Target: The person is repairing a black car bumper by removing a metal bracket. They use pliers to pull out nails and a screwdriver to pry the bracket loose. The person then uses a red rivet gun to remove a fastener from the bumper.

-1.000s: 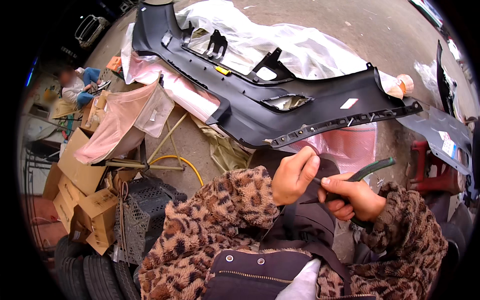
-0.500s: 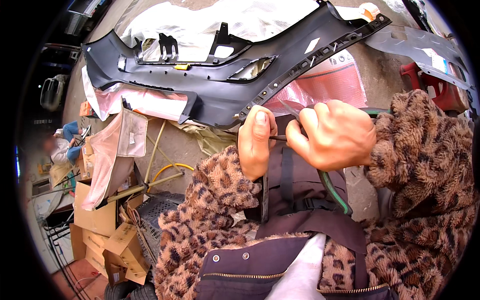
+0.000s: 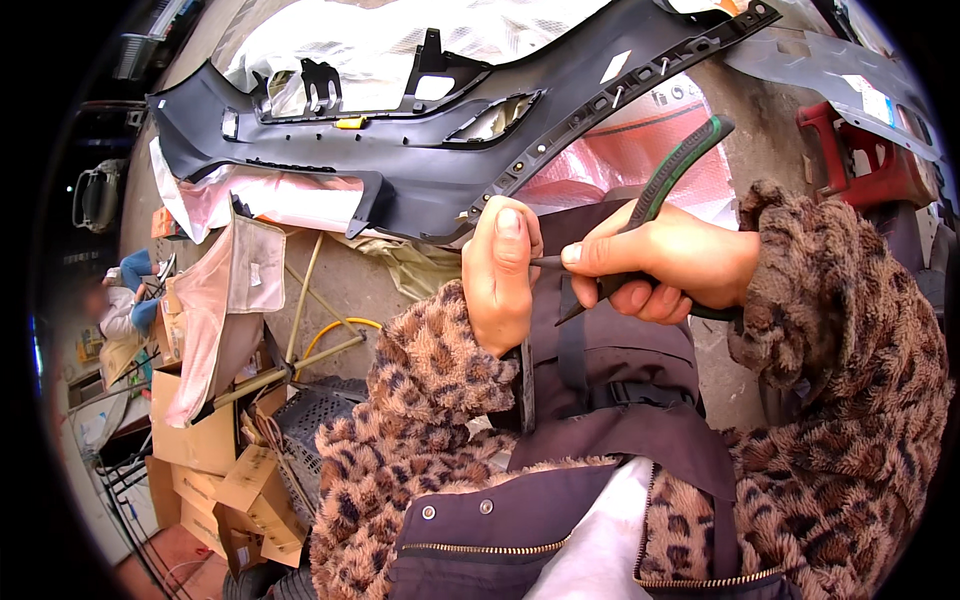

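Note:
My left hand (image 3: 497, 275) is closed in a fist, thumb on top, around a narrow dark strip (image 3: 527, 392) that hangs below it along my sleeve. What lies inside the fist is hidden. My right hand (image 3: 665, 262) grips long-nose pliers (image 3: 683, 160) with green and black handles. One handle points up and away; the other runs rightward under the palm. The pointed jaws are spread, one tip close to my left fist, the other lower over my lap. Beyond both hands a black car bumper (image 3: 420, 165) lies with its inner side up.
White and pink wrapping (image 3: 690, 150) lies under the bumper. At right are a red plastic part (image 3: 850, 155) and a grey panel (image 3: 800, 75). Cardboard boxes (image 3: 195, 430), a pink cloth (image 3: 225, 320) on poles and a black crate (image 3: 325, 425) stand left. Farther left sits another person (image 3: 120, 305).
My right hand has drawn slightly back from the left, and the pliers have turned, one handle now pointing up and the jaws apart. My left fist has shifted slightly left.

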